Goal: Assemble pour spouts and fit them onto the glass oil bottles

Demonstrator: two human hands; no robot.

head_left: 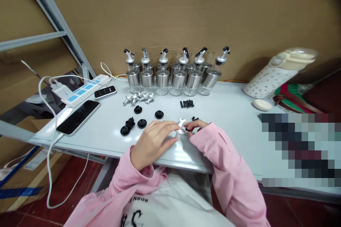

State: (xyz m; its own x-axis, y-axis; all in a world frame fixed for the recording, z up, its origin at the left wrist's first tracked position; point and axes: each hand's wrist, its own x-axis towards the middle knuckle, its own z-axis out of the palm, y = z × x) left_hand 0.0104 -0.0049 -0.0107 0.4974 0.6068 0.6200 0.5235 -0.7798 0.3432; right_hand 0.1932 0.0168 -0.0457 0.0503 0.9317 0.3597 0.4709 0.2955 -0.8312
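A silver pourer spout [181, 127] stands on the table near the front edge, between my hands. My left hand [156, 141] grips it from the left, fingertips at its upper part and thumb low beside its base. From the other side, my right hand [196, 125] has its fingers curled at the spout; a dark bit shows by the fingertips, too small to name. Just beyond that hand lie small black pieces [195, 118]. Farther back is a cluster of short black tubes [187, 104]. Black ribbed stoppers [142, 123] and a pile of silver spouts [138, 97] lie to the left.
Two rows of glass-and-steel bottles [162, 78] stand along the back, the front ones with pourers. On the left are a phone [79, 117], a small black device [105, 92] and a power strip [85, 90] with cables. A dotted flask [274, 76] and white oval lid [262, 105] are right.
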